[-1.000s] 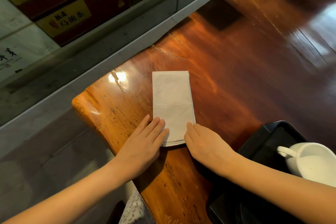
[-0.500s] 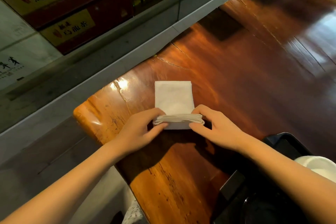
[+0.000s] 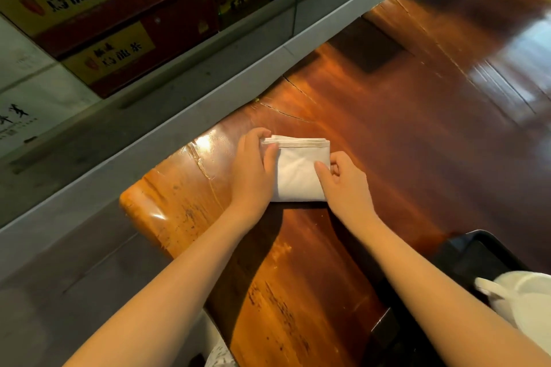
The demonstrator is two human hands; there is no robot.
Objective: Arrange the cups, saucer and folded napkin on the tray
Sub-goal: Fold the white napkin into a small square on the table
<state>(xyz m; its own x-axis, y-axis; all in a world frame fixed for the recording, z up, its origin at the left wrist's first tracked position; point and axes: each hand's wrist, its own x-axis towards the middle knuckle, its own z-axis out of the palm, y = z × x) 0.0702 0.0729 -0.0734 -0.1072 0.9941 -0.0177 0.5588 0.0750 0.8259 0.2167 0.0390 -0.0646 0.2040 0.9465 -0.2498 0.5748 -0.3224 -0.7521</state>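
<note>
Your white cloth napkin point(image 3: 298, 171), a long strip a second ago, now lies folded square at frame centre; left hand point(image 3: 253, 170) and right hand point(image 3: 343, 185) pinch its sides. Black plastic tray point(image 3: 477, 253) awaits lower right.

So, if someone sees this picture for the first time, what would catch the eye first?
Most likely the white folded napkin in the middle, bright against the glossy reddish wooden table, with the left hand and right hand pinching its two sides. Next, the white cup on the black tray at the lower right corner.
</note>
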